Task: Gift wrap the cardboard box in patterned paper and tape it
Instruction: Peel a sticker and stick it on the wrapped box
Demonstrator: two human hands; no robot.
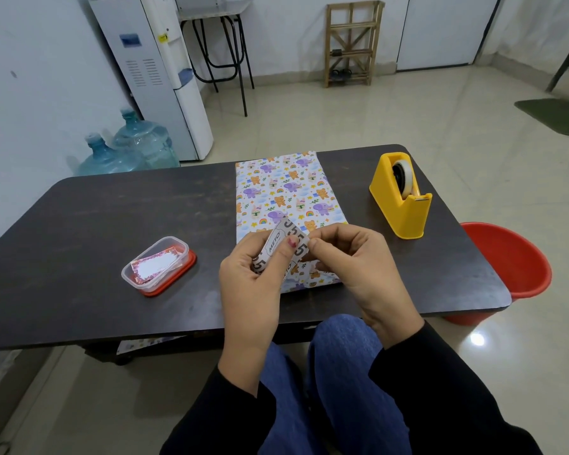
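A box wrapped in white paper with elephants, bears and rainbows lies flat in the middle of the dark table. Over its near end my left hand grips a small white sticker sheet printed with "METO" and black numerals, thumb pressed on its face. My right hand pinches the sheet's right edge between thumb and forefinger. A yellow tape dispenser with a roll of clear tape stands to the right of the box.
A clear plastic tub on a red lid, holding pink-edged cards, sits at the left of the table. A red bucket stands on the floor at the right. Blue water jugs and a dispenser stand behind.
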